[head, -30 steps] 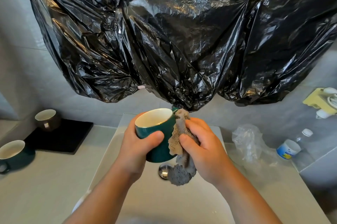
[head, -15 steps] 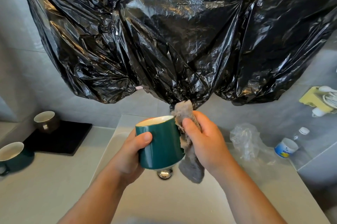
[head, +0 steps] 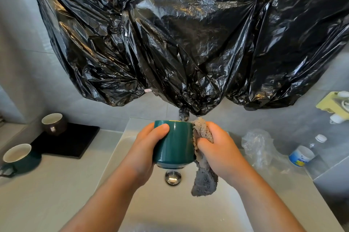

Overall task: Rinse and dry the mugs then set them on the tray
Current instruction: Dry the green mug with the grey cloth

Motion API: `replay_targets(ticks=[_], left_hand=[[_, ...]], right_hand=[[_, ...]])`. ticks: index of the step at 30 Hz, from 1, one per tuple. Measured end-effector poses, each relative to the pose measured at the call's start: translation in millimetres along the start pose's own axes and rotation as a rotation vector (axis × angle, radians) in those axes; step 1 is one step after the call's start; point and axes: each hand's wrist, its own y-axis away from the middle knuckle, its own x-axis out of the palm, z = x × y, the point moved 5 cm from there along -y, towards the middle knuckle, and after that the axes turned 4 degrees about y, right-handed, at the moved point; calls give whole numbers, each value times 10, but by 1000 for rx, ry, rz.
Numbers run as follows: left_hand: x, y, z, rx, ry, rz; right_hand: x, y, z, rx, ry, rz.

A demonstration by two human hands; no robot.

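Green mug (head: 174, 143) is at centre frame, upright, held over the sink (head: 143, 205). Left hand (head: 145, 148) wraps it from the left, thumb on the near wall, the other fingers hidden behind the mug. Right hand (head: 220, 151) grips a grey cloth (head: 204, 181) bunched against the mug's right side, fingers (head: 204, 142) curled round it, the cloth's tail hanging below the hand. That side of the mug is covered by cloth and hand. Only a thin strip of rim shows, the inside not visible.

Drain plug (head: 173, 177) sits lower centre, its top edge hidden by the mug base. Tap tip (head: 183, 115) pokes out under a black plastic sheet (head: 188, 52); the rest is hidden.

Left of frame: a black tray (head: 75, 143) on the surface (head: 47, 184), with a brown mug (head: 53, 124) at its far corner, seemingly on it. A second green mug (head: 18, 158) stands beside the tray, handle at the frame edge.

Right: a crumpled clear bag (head: 258, 144) and a bottle (head: 306, 154) with a blurred label. A yellow object (head: 334, 107) is cut off; cannot tell what.
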Motion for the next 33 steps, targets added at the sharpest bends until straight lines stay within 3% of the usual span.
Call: replay_targets(ticks=[5,10,13,16,21,24,28,30,33], left_hand=[[60,23,34,23,-54,2],[62,-34,34,-54,-140,0],[19,-44,62,-103,-124,-18],[-6,-39,78,-106,-115,-66],[29,10,80,-82,-54,-104],[111,21,98,-114,127,-72],[136,14,117,-34,256,-198],[129,19,129,16,262,-267],[98,37,126,140,248,-361]], right_hand=[[-52,1,-8,-15,293,-202],[-94,-3,25,-41,421,-157],[-43,-30,-9,-45,316,2],[-29,-34,-36,-30,251,56],[-39,-63,-28,-95,300,-74],[-9,-69,-67,-70,10,-125],[120,-24,-92,-39,-324,-172],[146,-12,-127,-10,-336,-212],[140,25,-150,33,-167,-217]])
